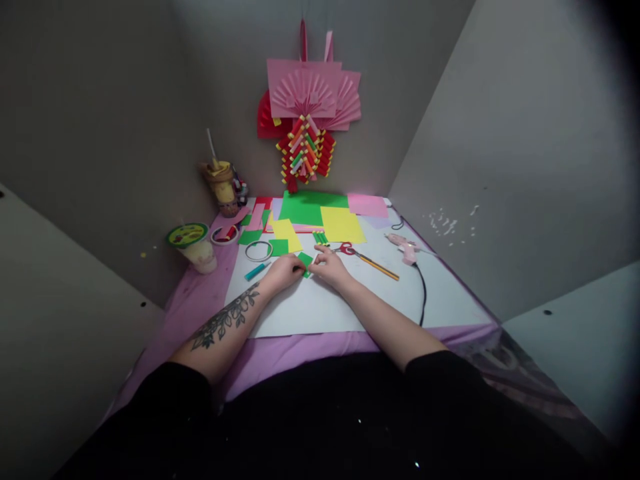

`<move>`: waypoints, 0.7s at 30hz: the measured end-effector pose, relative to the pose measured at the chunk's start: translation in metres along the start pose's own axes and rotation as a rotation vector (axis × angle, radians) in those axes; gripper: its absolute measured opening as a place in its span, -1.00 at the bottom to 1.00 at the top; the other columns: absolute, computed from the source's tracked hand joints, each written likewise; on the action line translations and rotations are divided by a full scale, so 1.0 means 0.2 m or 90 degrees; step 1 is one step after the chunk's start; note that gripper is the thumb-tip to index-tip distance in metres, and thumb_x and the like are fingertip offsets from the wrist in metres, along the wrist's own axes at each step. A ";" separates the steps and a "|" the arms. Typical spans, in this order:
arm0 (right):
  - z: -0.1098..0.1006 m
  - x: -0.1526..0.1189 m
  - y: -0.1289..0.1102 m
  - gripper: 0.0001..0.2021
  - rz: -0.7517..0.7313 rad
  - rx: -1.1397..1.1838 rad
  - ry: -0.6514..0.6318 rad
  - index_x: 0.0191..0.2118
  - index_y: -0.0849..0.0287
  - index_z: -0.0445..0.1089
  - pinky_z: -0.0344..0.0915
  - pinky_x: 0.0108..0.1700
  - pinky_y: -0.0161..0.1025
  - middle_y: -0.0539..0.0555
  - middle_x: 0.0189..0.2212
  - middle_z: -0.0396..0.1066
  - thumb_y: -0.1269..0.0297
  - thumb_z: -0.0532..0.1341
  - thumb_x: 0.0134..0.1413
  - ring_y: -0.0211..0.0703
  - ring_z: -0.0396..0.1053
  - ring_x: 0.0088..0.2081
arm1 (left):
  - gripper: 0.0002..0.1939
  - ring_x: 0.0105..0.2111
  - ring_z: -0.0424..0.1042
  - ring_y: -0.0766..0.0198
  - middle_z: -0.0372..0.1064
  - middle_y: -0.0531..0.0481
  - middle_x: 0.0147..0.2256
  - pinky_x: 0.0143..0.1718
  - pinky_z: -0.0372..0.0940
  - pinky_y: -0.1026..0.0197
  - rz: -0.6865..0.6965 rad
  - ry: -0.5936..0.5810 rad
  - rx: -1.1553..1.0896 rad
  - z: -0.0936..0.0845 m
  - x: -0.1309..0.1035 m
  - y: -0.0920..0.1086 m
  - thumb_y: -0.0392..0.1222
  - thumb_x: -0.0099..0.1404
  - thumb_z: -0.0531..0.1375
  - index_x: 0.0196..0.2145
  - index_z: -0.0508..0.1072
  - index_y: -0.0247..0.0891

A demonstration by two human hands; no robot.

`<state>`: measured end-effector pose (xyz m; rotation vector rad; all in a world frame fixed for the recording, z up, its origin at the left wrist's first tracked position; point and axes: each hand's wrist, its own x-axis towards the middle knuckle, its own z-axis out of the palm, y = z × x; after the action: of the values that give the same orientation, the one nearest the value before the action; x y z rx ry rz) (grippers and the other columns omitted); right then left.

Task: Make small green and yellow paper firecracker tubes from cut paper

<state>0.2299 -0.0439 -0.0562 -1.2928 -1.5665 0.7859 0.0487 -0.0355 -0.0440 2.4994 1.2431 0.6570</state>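
Note:
A small green paper piece [305, 261] is held between my two hands above the white sheet. My left hand [287, 271] pinches its left side, fingers closed. From the right, my right hand [327, 267] grips the lower edge with thumb and fingertips. Several green rolls with yellow ends [321, 238] lie just beyond my hands. Red-handled scissors [346, 249] and a yellow-black pencil [376, 266] rest to the right. Near my left wrist are a teal tool [255, 271] and a tape ring [259, 251].
A pink glue gun [403, 247] with a black cord lies at right. Green paper [310, 208] and yellow paper [343, 225] lie at the back. Cups, one with a green lid [187, 235], stand at left. Paper firecracker decorations [304, 150] hang on the wall.

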 end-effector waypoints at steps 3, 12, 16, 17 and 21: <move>0.01 -0.01 0.02 -0.86 0.011 -0.040 -0.025 -0.66 0.14 0.37 -0.10 0.27 0.07 0.10 0.14 0.27 0.33 0.37 -0.34 0.13 0.08 0.22 | -0.75 -0.28 0.42 0.20 0.49 -0.07 -0.34 -0.18 0.30 0.22 0.045 -0.012 -0.013 0.01 0.00 0.01 -0.37 0.14 0.10 -0.33 0.58 -0.27; 0.04 -0.01 0.02 -0.86 0.042 -0.078 -0.018 -0.68 0.15 0.39 -0.17 0.29 0.16 0.11 0.16 0.26 0.39 0.37 -0.35 0.22 -0.05 0.28 | -0.79 -0.30 0.43 0.22 0.51 -0.07 -0.34 -0.23 0.28 0.26 0.052 -0.022 -0.088 0.01 0.01 0.00 -0.34 0.12 0.14 -0.36 0.58 -0.31; 0.05 -0.01 0.00 -0.89 0.061 -0.141 -0.016 -0.65 0.16 0.39 -0.11 0.28 0.16 0.13 0.19 0.24 0.38 0.35 -0.33 0.22 -0.04 0.28 | -0.78 -0.29 0.43 0.22 0.52 -0.05 -0.33 -0.21 0.28 0.26 0.038 -0.034 -0.092 0.00 0.01 0.01 -0.34 0.11 0.14 -0.35 0.59 -0.29; 0.05 -0.02 0.00 -0.90 0.061 -0.157 -0.020 -0.64 0.16 0.40 -0.11 0.28 0.15 0.13 0.20 0.23 0.37 0.34 -0.31 0.20 -0.04 0.29 | -0.78 -0.28 0.43 0.22 0.52 -0.05 -0.33 -0.21 0.28 0.27 0.035 -0.038 -0.092 0.00 0.01 0.01 -0.34 0.11 0.14 -0.36 0.59 -0.29; 0.05 -0.02 -0.01 -0.93 0.066 -0.188 -0.038 -0.60 0.16 0.41 -0.13 0.30 0.07 0.10 0.21 0.22 0.34 0.31 -0.28 0.15 -0.05 0.30 | -0.79 -0.28 0.44 0.21 0.53 -0.05 -0.33 -0.20 0.28 0.27 0.028 -0.042 -0.097 0.00 0.02 0.01 -0.35 0.10 0.15 -0.36 0.60 -0.28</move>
<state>0.2209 -0.0469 -0.0590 -1.5863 -1.7219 0.6789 0.0523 -0.0343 -0.0416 2.4089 1.0767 0.6486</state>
